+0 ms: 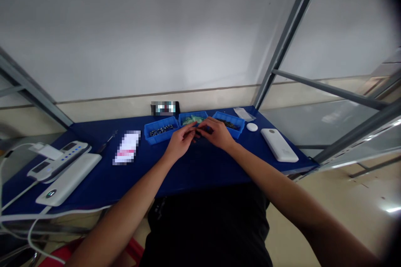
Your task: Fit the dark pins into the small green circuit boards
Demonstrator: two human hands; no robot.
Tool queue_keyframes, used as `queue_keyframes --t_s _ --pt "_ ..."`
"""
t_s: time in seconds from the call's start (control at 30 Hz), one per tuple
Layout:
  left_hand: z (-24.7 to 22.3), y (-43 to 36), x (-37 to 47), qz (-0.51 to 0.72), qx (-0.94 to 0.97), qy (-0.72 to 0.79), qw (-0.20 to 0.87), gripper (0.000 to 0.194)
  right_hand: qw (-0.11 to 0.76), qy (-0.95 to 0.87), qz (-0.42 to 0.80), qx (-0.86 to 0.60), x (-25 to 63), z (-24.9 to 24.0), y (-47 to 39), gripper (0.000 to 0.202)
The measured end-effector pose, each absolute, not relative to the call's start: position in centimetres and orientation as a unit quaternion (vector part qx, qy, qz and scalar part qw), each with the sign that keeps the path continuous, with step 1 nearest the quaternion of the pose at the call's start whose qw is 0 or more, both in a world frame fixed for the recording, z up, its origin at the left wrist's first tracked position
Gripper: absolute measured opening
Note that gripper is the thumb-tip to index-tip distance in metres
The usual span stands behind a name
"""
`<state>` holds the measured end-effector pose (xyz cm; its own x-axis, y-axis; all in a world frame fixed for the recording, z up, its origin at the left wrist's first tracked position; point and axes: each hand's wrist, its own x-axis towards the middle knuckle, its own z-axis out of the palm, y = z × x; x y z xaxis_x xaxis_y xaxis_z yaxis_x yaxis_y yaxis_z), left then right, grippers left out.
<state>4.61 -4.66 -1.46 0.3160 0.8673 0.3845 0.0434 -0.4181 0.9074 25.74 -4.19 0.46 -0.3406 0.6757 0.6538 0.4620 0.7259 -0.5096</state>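
Observation:
My left hand (181, 141) and my right hand (216, 132) meet over the blue table, fingertips pinched close together. Whatever they hold between them is small and dark, too small to name. Just behind the hands stand blue bins in a row. The left bin (149, 138) has small metallic parts (161, 130) in it. Pale green pieces (192, 119) lie in the middle bin (184, 115). Thin dark, brassy parts (228, 124) fill the right bin (239, 127), which my right hand partly covers.
On the left lie a blurred phone-like screen (127, 147), a screwdriver-like tool (106, 144), a power strip (59, 160) and a white power bank (69, 179) with cables. Rightward are a white disc (252, 127), another power bank (278, 145) and a small plastic bag (244, 114). A phone (165, 108) leans at the back.

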Motion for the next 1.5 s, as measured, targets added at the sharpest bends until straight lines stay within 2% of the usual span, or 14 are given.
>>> queue_keyframes --t_s 0.23,0.6,0.8,0.9,1.03,1.23,1.5 --pt "-1.2 -4.3 4.4 0.507 0.673 0.367 0.394 0.028 0.452 -0.815 0.118 -0.342 25.5 1.0 -4.7 0.016" --pt "-1.9 -3.7 3.6 0.486 0.7 0.397 0.341 0.012 0.463 -0.804 0.103 -0.358 25.5 1.2 -4.7 0.011" --pt "-1.1 -4.6 4.1 0.495 0.698 0.395 0.334 0.021 0.45 -0.816 0.117 -0.343 25.6 0.9 -4.4 0.02" --pt "-0.6 -5.1 4.3 0.485 0.706 0.403 0.323 0.026 0.442 -0.819 0.123 -0.345 25.6 0.6 -4.2 0.018" --pt "-0.3 -5.4 4.3 0.478 0.708 0.419 0.306 0.028 0.432 -0.821 0.127 -0.352 25.5 0.2 -4.0 0.017" --pt "-0.2 -5.4 4.2 0.462 0.716 0.441 0.281 0.028 0.401 -0.821 0.164 -0.373 25.3 0.1 -4.0 0.026" --pt "-0.2 -5.4 4.2 0.476 0.708 0.432 0.293 0.036 0.43 -0.792 0.23 -0.369 24.9 -0.1 -4.3 0.028"
